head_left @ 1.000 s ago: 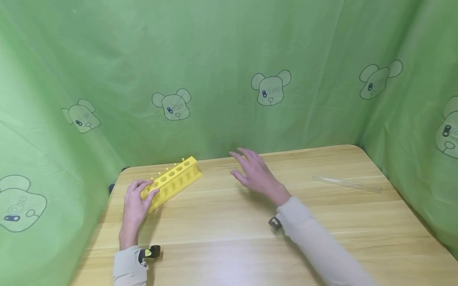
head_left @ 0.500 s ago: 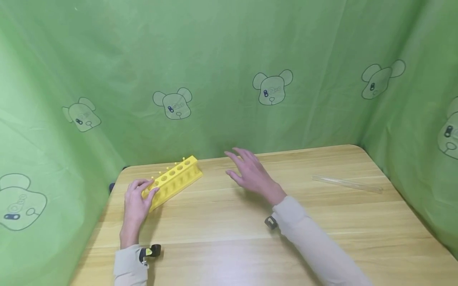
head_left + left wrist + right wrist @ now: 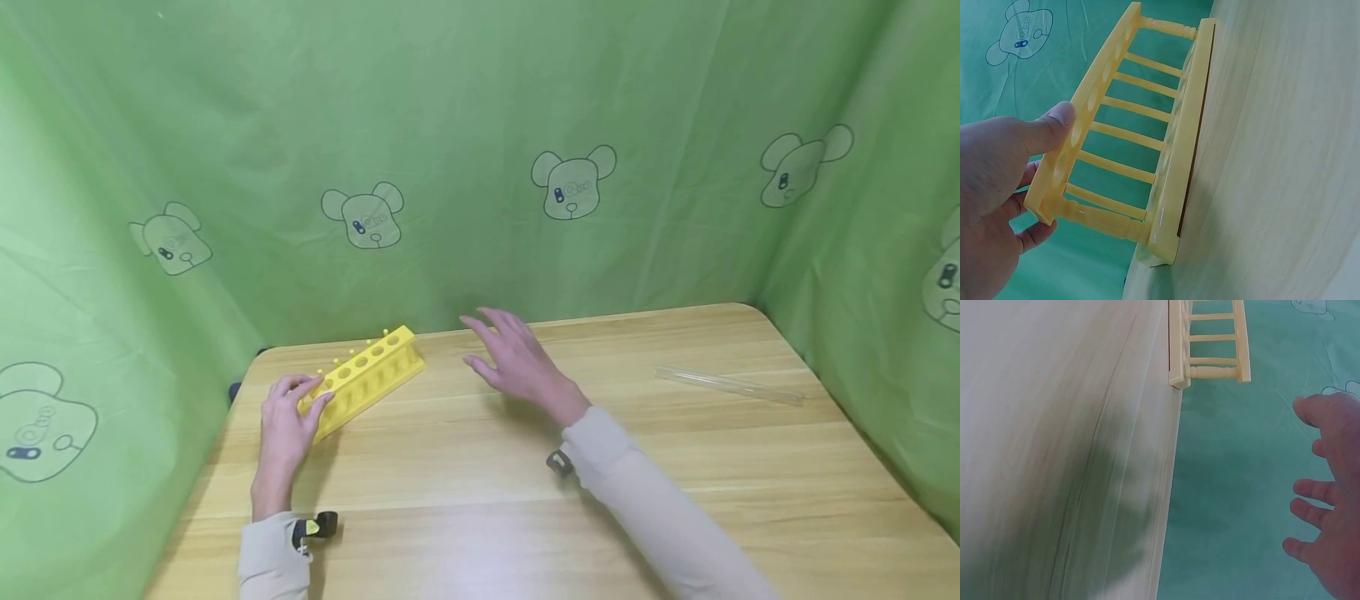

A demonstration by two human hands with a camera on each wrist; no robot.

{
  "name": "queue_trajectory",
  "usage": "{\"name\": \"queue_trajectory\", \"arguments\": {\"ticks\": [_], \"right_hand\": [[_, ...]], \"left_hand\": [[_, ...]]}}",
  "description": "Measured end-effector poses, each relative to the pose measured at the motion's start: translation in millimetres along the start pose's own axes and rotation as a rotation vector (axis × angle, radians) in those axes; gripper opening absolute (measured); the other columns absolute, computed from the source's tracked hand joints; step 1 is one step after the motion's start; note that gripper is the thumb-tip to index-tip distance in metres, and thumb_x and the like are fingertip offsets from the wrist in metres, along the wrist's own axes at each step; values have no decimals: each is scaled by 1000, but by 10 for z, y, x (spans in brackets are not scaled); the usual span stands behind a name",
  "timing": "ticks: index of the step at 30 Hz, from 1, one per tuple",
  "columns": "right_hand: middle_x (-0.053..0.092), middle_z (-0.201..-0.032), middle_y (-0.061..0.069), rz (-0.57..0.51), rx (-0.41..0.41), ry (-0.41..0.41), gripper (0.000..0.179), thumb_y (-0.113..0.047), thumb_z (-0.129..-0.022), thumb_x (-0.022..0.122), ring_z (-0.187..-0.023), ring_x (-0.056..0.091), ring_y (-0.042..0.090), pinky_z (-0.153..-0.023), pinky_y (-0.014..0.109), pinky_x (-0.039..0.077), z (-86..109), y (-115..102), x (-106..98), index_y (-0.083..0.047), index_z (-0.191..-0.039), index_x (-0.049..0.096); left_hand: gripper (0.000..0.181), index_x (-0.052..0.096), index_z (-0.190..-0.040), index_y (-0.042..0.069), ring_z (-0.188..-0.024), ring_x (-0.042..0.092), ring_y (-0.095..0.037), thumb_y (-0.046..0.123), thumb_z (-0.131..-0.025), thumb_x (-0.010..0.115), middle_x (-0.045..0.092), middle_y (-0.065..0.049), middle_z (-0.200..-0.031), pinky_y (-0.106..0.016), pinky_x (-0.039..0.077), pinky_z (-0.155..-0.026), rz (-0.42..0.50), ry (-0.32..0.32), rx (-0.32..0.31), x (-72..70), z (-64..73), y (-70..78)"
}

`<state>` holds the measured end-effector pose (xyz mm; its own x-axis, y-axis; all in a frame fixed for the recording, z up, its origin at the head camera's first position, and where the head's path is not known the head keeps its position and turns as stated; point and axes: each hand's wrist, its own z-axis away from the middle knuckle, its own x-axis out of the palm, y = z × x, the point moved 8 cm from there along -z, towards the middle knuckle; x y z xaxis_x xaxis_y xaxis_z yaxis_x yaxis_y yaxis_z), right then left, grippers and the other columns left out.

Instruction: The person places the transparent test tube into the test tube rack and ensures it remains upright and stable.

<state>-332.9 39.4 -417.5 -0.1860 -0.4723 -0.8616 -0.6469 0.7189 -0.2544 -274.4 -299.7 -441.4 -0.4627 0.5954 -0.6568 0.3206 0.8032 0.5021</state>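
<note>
A yellow test tube rack (image 3: 367,379) stands upright on the left part of the table, set at a slant, its top holes showing no tubes. My left hand (image 3: 285,425) grips the rack's near end by the top bar, thumb on one side and fingers on the other; the left wrist view shows the thumb (image 3: 1060,115) on that bar. Over the table, right of the rack and apart from it, my right hand (image 3: 517,358) is held with fingers spread and nothing in it. In the right wrist view the rack (image 3: 1210,369) lies beyond the fingertips.
A clear glass tube (image 3: 727,385) lies on the right side of the wooden table (image 3: 450,533). Green curtains (image 3: 465,125) with printed bear heads hang behind the table and at both sides.
My right hand has drifted a little to the left, toward the rack, fingers still spread. The left hand and the rack have stayed in place.
</note>
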Motion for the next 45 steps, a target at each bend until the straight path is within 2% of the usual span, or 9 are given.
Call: {"name": "queue_trajectory", "arguments": {"ticks": [10, 23, 28, 37, 45], "right_hand": [[41, -157, 21, 15, -49, 9, 65, -37, -100, 66, -144, 39, 38, -121, 56, 29, -122, -111, 28, -9, -154, 43], [42, -156, 20, 13, -72, -25, 64, -35, -101, 65, -144, 40, 36, -121, 54, 29, -253, -209, 104, -11, -155, 42], [41, -157, 18, 12, -83, -49, 64, -36, -101, 64, -144, 39, 34, -122, 51, 28, -294, -271, 151, -12, -155, 41], [39, -159, 18, 10, -115, -78, 62, -38, -103, 62, -146, 37, 34, -123, 50, 26, -363, -395, 232, -13, -155, 41], [41, -157, 18, 23, -149, -86, 60, -36, -103, 62, -146, 38, 33, -123, 49, 26, -433, -486, 292, -12, -154, 42]], "left_hand": [[37, 72, -118, -6, -110, 58, -42, 5, -85, 84, 65, -23, -115, -59, 47, -99, 9, 2, -5, 10, 1, -11], [35, 73, -115, -7, -107, 59, -44, 5, -84, 84, 66, -23, -112, -58, 47, -96, 11, 28, 41, 5, -2, -3], [35, 73, -115, -7, -107, 58, -44, 5, -85, 84, 66, -23, -112, -58, 47, -97, 14, 27, 35, 6, 4, -4], [35, 72, -117, -5, -109, 58, -42, 6, -86, 83, 65, -23, -114, -58, 47, -98, 18, 6, -12, 3, 14, 3], [35, 72, -116, -7, -108, 58, -43, 5, -85, 83, 65, -23, -114, -57, 48, -98, 19, 16, 4, 0, 4, 8]]}}
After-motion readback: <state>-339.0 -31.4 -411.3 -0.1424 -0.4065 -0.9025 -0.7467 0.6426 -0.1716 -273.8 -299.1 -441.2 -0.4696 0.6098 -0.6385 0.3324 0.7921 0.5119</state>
